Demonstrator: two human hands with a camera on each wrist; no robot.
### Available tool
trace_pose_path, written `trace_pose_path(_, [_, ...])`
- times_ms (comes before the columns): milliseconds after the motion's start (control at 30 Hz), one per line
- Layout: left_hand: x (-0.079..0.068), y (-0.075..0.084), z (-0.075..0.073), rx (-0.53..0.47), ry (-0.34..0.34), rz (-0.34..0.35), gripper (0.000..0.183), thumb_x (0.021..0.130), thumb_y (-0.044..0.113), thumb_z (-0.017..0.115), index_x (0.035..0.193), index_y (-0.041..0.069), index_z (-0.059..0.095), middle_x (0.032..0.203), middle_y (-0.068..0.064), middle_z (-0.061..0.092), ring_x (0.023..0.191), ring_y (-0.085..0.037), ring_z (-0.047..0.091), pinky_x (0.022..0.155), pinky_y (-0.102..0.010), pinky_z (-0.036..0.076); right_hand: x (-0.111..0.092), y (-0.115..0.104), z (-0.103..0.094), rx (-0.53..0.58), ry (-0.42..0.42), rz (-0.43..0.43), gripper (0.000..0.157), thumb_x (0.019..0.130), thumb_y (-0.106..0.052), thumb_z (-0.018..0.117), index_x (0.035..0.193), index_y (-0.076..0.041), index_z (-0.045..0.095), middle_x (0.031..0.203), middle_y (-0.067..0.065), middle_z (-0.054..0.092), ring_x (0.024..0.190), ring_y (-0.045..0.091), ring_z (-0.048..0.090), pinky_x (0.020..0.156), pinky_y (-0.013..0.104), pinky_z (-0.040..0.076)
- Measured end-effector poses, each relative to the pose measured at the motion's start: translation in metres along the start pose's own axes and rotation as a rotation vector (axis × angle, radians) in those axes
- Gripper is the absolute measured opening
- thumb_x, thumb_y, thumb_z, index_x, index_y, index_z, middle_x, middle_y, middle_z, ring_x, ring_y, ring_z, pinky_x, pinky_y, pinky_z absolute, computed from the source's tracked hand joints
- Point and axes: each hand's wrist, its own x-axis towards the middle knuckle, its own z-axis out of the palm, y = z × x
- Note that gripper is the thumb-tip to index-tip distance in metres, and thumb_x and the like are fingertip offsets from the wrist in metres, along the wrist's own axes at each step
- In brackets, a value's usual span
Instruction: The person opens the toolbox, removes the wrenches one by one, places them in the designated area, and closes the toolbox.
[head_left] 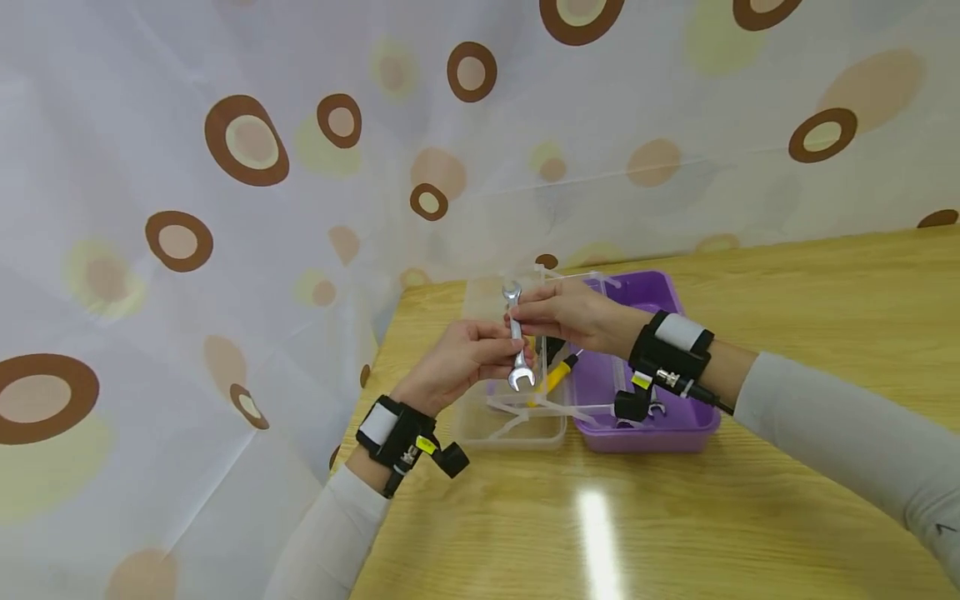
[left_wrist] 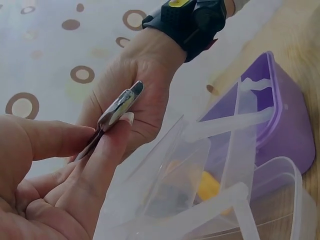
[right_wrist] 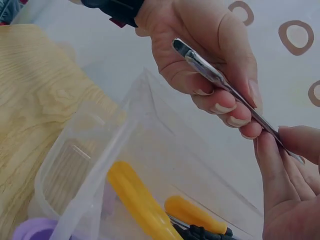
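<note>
A silver double open-ended wrench (head_left: 516, 328) is held up over the toolbox, both its jaws showing in the head view. My left hand (head_left: 456, 367) pinches its lower half between thumb and fingers. Nearer the upper end, my right hand (head_left: 576, 317) pinches the same wrench. Both wrist views show the wrench edge-on, as a thin bar running between the two hands. Under the hands, a yellow-handled tool (head_left: 559, 377) lies within the clear plastic part of the toolbox, and the right wrist view shows a second yellow handle (right_wrist: 192, 212) close by.
A purple toolbox (head_left: 652, 442) stands on the wooden table (head_left: 810, 400), a smaller wrench (head_left: 657, 409) inside it. Its clear plastic lid (head_left: 510, 437) lies to the left, with white plastic arms between. A patterned curtain (head_left: 525, 167) hangs behind and at the left.
</note>
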Motion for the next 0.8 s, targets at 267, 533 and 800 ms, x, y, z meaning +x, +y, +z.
trace_pose_path(267, [0.004, -0.003, 0.013, 0.009, -0.031, 0.015, 0.023, 0.105, 0.003, 0.060, 0.117, -0.015, 0.066, 0.097, -0.008, 0.077, 0.090, -0.014, 0.075, 0.080, -0.024, 0.062, -0.012, 0.001, -0.011, 0.011, -0.004, -0.021, 0.029, 0.105, 0.003, 0.057, 0.131, 0.014, 0.062, 0.096, 0.004, 0.078, 0.088, 0.012, 0.077, 0.085, 0.023, 0.060])
trace_pose_path(533, [0.015, -0.003, 0.031, -0.029, -0.073, 0.041, 0.018, 0.105, 0.002, 0.059, 0.113, -0.012, 0.068, 0.099, -0.008, 0.077, 0.093, -0.015, 0.075, 0.083, -0.025, 0.061, -0.028, -0.004, -0.027, -0.018, 0.005, -0.055, 0.020, 0.105, 0.003, 0.058, 0.120, 0.007, 0.071, 0.099, 0.004, 0.077, 0.091, 0.011, 0.076, 0.086, 0.022, 0.060])
trace_pose_path(800, [0.023, -0.002, 0.052, -0.046, -0.081, 0.027, 0.011, 0.104, 0.003, 0.062, 0.104, -0.005, 0.069, 0.096, -0.006, 0.076, 0.086, -0.012, 0.073, 0.078, -0.021, 0.060, -0.052, -0.008, -0.044, -0.019, 0.014, -0.074, 0.017, 0.105, 0.002, 0.058, 0.107, -0.003, 0.074, 0.102, 0.003, 0.076, 0.094, 0.012, 0.076, 0.089, 0.023, 0.059])
